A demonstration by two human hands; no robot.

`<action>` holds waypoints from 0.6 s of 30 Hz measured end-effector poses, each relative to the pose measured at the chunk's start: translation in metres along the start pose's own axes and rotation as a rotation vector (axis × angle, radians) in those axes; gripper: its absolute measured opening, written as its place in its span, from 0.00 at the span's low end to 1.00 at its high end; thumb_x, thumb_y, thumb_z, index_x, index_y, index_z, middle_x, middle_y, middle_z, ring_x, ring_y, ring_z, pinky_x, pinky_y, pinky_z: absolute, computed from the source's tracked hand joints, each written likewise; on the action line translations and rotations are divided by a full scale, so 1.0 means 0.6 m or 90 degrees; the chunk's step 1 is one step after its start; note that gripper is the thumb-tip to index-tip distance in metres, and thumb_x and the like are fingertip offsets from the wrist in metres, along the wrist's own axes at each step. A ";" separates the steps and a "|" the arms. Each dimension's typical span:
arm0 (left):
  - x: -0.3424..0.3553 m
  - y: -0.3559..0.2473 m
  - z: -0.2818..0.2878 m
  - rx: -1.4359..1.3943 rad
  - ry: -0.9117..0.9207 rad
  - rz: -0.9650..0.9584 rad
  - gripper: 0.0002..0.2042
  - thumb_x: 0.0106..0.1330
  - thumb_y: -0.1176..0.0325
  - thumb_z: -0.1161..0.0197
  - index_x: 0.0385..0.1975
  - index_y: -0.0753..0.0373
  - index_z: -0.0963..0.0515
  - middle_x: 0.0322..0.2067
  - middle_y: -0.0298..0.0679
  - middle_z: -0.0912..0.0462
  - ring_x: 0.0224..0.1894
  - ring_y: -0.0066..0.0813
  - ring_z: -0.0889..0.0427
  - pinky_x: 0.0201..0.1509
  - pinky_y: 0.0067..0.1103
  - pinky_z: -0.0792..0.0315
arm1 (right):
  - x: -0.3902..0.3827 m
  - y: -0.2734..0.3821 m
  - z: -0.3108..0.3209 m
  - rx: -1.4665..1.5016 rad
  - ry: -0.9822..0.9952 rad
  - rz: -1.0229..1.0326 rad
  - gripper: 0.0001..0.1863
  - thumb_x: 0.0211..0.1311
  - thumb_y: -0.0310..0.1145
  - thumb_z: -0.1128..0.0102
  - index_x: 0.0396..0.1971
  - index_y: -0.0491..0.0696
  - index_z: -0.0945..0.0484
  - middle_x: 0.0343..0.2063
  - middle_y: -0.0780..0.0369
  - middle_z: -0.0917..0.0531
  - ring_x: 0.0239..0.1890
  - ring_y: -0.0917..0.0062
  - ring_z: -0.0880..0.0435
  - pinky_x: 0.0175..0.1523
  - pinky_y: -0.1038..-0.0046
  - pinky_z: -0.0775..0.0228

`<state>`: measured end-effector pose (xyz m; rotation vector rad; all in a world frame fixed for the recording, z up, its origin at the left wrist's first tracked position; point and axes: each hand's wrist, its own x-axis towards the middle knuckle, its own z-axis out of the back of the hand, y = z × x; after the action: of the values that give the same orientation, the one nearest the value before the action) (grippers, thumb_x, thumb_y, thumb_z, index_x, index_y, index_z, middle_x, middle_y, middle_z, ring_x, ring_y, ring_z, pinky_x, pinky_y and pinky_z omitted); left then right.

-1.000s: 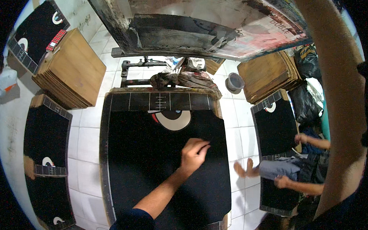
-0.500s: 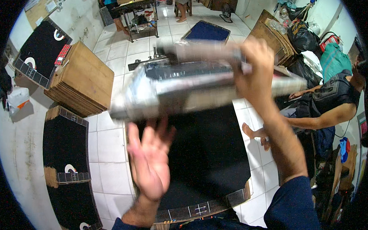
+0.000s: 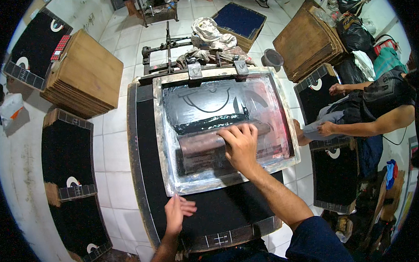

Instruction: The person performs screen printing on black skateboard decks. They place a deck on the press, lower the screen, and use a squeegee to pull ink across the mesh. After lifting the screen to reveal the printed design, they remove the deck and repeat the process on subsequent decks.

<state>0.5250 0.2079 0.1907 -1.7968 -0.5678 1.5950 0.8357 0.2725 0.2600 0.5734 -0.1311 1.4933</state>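
Squeegee [image 3: 200, 145] lies across the mesh inside a worn frame [image 3: 159, 128], gripped by the right hand [image 3: 242, 141], whose fingers curl over its upper edge.

Nearest the body, a dark strip [image 3: 222, 239] with white marks runs along the near end of a board [image 3: 139, 179]. Just beyond it, black cloth [image 3: 217, 209] covers the board. Above its left part is the left hand [image 3: 179, 210], loose and slightly blurred, fingers apart; its fingertips are at the frame's near left corner, but whether they touch it I cannot tell.

The frame sits over the farther part of the cloth, turned slightly. On its mesh, a thick band of wet black ink [image 3: 209, 124] lies just past the squeegee, with a curved outline [image 3: 208, 101] showing beyond that. Two clamps [image 3: 195, 71] sit at the frame's far edge.

To the left stand more boards with black cloth [image 3: 67, 145]; to the right is another person [image 3: 383, 95] in a dark top, beside similar boards.

Farther back are crumpled rags [image 3: 208, 31], a grey bucket [image 3: 273, 58], brown board stacks [image 3: 89, 70] on both sides, a blue-topped stack [image 3: 240, 20] and, farthest, a metal rack [image 3: 160, 15].
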 end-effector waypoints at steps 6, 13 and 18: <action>0.016 0.004 0.010 0.661 -0.305 -0.533 0.47 0.54 0.43 0.19 0.66 0.70 0.31 0.66 0.60 0.28 0.68 0.54 0.27 0.69 0.48 0.36 | 0.091 -0.036 -0.068 -0.040 0.037 -0.001 0.24 0.40 0.25 0.25 0.43 0.55 0.18 0.39 0.65 0.18 0.50 0.64 0.22 0.60 0.55 0.39; 0.081 0.049 0.024 0.678 -0.246 -0.617 0.60 0.48 0.41 0.18 0.75 0.73 0.42 0.74 0.59 0.38 0.78 0.59 0.42 0.79 0.58 0.55 | 0.130 -0.045 -0.107 -0.099 0.179 -0.049 0.18 0.50 0.34 0.22 0.40 0.53 0.19 0.40 0.63 0.16 0.49 0.66 0.18 0.55 0.58 0.34; 0.085 0.063 0.027 0.682 -0.256 -0.616 0.58 0.49 0.45 0.17 0.74 0.73 0.42 0.74 0.60 0.37 0.78 0.59 0.41 0.79 0.58 0.53 | 0.172 -0.062 -0.094 -0.107 0.248 -0.016 0.19 0.49 0.37 0.20 0.40 0.54 0.19 0.38 0.64 0.14 0.46 0.64 0.16 0.50 0.57 0.32</action>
<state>0.5133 0.2209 0.1275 -0.2891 -0.4813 1.1404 0.8664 0.3913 0.2450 0.1420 0.0540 1.5252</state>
